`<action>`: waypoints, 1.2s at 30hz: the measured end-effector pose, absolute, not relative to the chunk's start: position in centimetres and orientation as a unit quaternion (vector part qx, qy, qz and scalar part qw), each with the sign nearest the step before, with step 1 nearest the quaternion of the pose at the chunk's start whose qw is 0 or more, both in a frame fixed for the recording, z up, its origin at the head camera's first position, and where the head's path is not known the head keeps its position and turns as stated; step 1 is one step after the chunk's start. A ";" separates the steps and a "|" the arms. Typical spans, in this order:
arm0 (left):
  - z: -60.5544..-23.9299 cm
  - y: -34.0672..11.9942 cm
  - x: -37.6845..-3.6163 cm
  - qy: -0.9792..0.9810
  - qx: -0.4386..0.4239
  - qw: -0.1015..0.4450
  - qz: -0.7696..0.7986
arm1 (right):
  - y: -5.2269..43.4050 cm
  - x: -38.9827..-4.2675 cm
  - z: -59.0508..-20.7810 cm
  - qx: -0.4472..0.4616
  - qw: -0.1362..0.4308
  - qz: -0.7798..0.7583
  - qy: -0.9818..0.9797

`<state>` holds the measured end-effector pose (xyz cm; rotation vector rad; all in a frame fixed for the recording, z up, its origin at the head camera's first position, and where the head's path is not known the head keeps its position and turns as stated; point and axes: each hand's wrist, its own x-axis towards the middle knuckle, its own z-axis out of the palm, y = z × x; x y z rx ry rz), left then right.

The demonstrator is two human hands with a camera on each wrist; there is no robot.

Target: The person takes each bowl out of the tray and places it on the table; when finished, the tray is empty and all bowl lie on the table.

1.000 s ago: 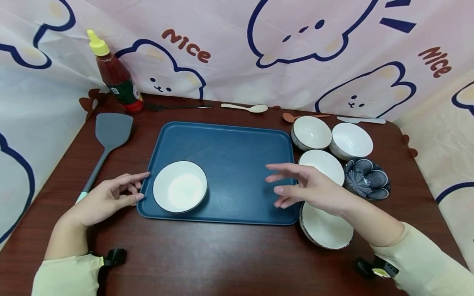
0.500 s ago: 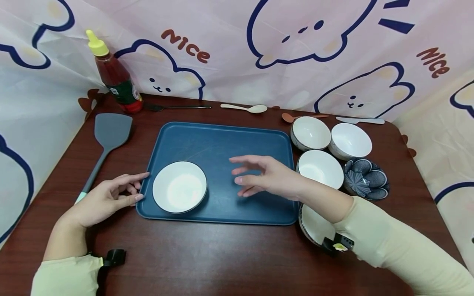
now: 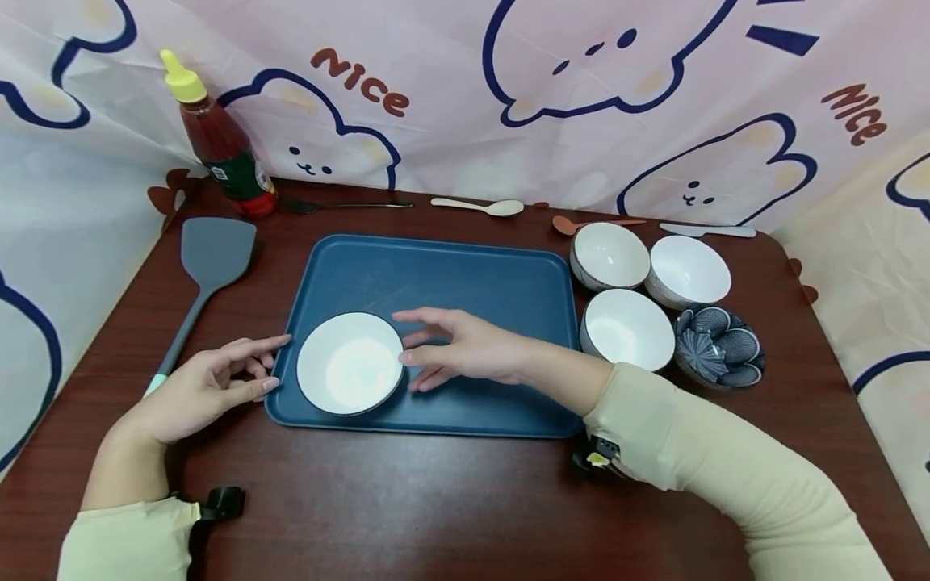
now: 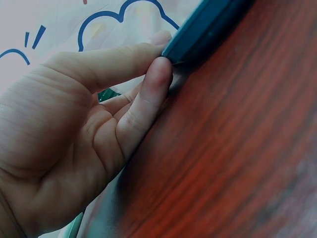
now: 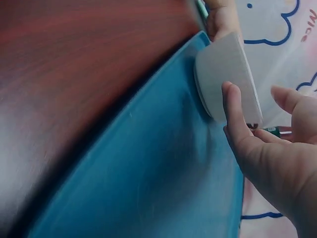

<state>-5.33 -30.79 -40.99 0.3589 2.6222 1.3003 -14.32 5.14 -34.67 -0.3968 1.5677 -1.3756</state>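
Observation:
On the left part of a blue tray stands a white bowl with a thin dark rim. My left hand pinches the tray's left edge; in the left wrist view, thumb and finger of the left hand meet at that edge. Over the tray, my right hand is spread beside the bowl's right side, thumb close to the rim. In the right wrist view the fingers of the right hand are apart around the near side of the bowl; contact is hard to tell.
Right of the tray stand white bowls and a dark patterned bowl. A grey spatula lies left. Behind are a sauce bottle, black fork, cream spoon, brown spoon and pale knife.
My right hand has moved left across the tray, from beside the right-hand bowls to the bowl on the tray. Its sleeve now covers the lowest right-hand bowl. The left hand stays at the tray edge.

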 end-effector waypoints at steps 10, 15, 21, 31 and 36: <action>-40.9 -30.7 -5.5 0.880 0.131 0.090 0.447 | 3.0 -14.4 -35.5 -0.155 0.487 -0.561 0.651; -40.9 -30.5 -5.6 0.883 0.130 0.085 0.443 | 3.0 -14.4 -35.5 -0.146 0.487 -0.582 0.635; -41.0 -30.6 -5.5 0.882 0.126 0.089 0.445 | 3.9 -14.4 -35.2 -0.124 0.481 -0.590 0.637; -40.9 -30.6 -5.5 0.880 0.129 0.090 0.448 | 6.7 -14.3 -34.2 -0.118 0.466 -0.595 0.644; -41.1 -30.6 -5.4 0.880 0.128 0.092 0.449 | 8.5 -13.4 -33.1 -0.112 0.461 -0.597 0.647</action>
